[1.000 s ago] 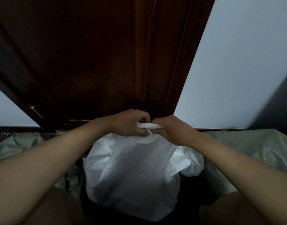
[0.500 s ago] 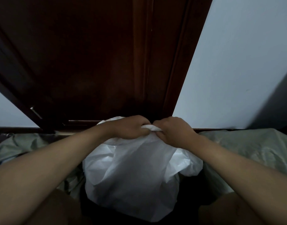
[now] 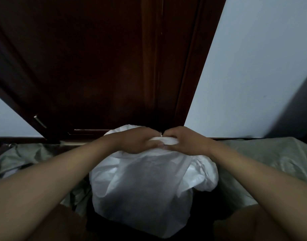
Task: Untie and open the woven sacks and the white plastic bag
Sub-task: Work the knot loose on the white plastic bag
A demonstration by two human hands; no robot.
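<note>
Your left hand (image 3: 138, 140) and right hand (image 3: 185, 142) meet at the top of the white bag (image 3: 145, 188), each grip clamped on its twisted neck. The bag sits between two grey-green sacks (image 3: 274, 162), before a dark wooden door (image 3: 105, 66).

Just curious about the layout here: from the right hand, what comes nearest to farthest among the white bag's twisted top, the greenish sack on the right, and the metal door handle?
1. Twisted top of the white plastic bag, gripped in the right hand.
2. Greenish sack, lying to the right.
3. Metal door handle, far left on the dark door.
</note>
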